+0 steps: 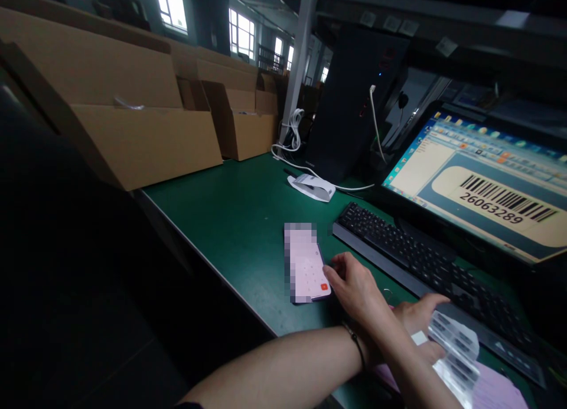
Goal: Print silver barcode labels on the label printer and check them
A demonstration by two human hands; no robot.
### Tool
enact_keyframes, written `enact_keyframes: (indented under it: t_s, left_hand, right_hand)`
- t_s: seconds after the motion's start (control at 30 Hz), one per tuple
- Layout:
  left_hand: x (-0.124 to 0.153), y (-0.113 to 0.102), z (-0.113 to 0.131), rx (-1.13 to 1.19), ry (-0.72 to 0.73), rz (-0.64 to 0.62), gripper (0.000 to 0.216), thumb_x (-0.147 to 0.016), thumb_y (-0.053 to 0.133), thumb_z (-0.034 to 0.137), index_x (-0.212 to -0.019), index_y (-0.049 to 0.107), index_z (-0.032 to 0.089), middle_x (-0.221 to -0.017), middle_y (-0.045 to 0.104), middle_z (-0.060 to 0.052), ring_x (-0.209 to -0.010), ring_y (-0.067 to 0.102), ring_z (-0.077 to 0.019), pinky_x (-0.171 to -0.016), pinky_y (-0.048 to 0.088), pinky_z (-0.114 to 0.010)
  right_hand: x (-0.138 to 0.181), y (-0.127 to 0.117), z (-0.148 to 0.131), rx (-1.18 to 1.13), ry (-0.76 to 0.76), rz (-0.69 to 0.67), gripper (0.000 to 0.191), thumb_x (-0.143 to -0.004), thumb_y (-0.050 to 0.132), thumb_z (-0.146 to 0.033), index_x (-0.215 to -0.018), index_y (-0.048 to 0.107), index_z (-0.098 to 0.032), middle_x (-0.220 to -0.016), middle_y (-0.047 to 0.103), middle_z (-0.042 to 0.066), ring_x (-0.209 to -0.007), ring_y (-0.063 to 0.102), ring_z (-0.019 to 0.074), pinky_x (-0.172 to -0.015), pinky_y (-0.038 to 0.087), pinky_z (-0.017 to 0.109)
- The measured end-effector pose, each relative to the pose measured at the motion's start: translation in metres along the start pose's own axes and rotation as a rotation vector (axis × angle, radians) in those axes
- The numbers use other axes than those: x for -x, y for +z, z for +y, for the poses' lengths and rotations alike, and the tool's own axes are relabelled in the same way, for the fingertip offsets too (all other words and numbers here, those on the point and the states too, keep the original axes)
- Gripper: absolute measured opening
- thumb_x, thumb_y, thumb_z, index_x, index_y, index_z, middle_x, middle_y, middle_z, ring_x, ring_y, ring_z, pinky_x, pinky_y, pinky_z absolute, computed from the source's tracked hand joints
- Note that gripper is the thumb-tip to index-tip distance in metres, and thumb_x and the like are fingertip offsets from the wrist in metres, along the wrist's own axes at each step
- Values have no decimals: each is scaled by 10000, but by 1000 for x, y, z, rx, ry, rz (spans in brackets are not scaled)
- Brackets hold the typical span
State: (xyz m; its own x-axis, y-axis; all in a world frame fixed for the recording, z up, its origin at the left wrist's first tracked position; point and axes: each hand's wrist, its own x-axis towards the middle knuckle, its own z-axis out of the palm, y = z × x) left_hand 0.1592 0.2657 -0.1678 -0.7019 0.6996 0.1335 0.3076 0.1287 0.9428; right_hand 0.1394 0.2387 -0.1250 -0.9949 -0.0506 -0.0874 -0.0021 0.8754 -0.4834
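Note:
A phone (305, 267) with a pale pink screen and a red key at its lower corner lies flat on the green table. At its right edge is my right hand (357, 282), loosely curled, thumb tip touching or very near the phone, with a gap between thumb and fingers. My right forearm crosses over my left arm, which wears a thin dark bracelet. Beyond the crossing, my left hand (414, 317) grips a clear plastic packet (456, 356) with dark pieces inside. A small white label (419, 337) shows by its fingers. Pink paper (498, 388) lies beneath the packet.
A black keyboard (398, 243) lies before a monitor (482, 184) displaying a barcode. Behind the phone are a white paper sleeve (312, 186), a white cable (295, 128) and a dark computer tower (349, 101). Open cardboard boxes (150, 143) stand along the left; the table edge drops off in front.

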Motion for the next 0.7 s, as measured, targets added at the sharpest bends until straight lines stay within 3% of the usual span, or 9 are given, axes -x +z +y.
enact_keyframes:
  t_s: [0.7]
  left_hand:
    - [-3, 3, -1, 31, -4, -14, 775, -667, 646, 220, -1361, 325, 344, -921, 619, -31, -913, 609, -304, -742, 503, -368]
  right_hand:
    - [1, 2, 2, 46, -25, -36, 341, -785, 559, -406, -1016, 563, -155, -1007, 625, 98, -973, 566, 248, -848, 428, 342]
